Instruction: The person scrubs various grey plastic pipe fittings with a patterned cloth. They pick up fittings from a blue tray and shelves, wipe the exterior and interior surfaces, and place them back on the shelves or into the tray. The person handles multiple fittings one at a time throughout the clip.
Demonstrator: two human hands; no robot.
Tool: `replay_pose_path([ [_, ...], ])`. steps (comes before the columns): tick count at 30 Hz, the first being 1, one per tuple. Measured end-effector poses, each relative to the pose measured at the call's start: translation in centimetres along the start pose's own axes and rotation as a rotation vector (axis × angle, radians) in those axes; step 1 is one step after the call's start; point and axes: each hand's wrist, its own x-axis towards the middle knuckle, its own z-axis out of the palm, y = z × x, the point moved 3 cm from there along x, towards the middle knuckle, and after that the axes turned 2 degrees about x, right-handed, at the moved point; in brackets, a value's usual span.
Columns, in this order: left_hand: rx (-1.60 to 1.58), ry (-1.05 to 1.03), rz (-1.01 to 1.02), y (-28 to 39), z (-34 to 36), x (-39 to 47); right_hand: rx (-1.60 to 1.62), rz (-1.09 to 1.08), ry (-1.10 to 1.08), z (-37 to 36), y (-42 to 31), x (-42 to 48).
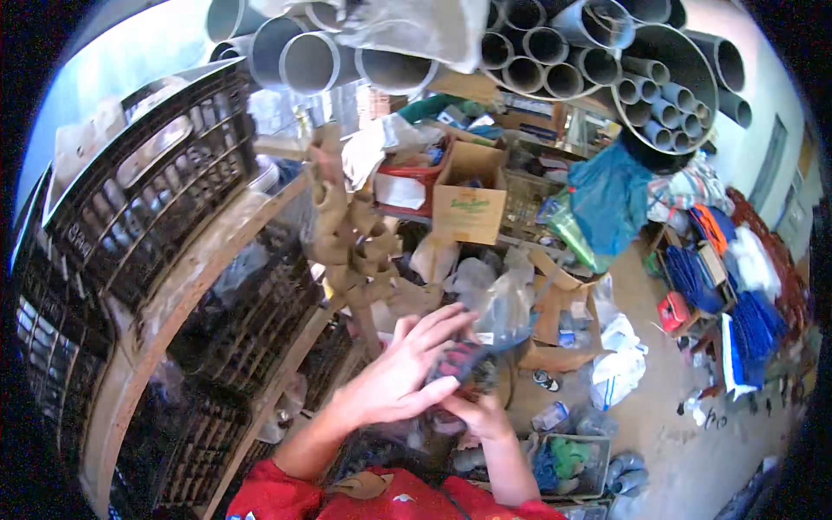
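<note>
Both hands are raised close together before the red shirt. Between them is a small dark and red object, blurred, whose kind I cannot tell. My left hand lies over its upper left side with the fingers stretched out and the thumb across its front. From below and to the right, my right hand holds the object, its fingers partly hidden behind it. Beyond the fingers hang clear plastic bags, and brown curled pieces hang on a post.
Black plastic crates fill wooden shelving at left. Grey pipes are stacked overhead. An open cardboard box stands behind, a blue plastic bag right of it. A grey bin with green cloth sits low at right.
</note>
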Motion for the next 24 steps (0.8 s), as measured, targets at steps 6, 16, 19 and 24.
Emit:
replay_pose_path([
  [6,-0.052,0.499,0.279,4.1,-5.7,11.3,0.034,-0.021,0.564,-9.2,-3.1,-4.6],
  [16,0.604,0.769,0.713,9.0,-10.5,27.2,0.01,-0.226,0.464,-7.5,-6.5,-3.1],
  [19,0.57,0.682,0.602,8.2,-11.0,28.4,-0.014,-0.228,0.464,-7.7,-7.5,-3.9],
  [24,0.126,0.685,0.516,7.6,-11.7,24.6,0.029,-0.296,0.612,-8.8,-10.0,-3.3],
])
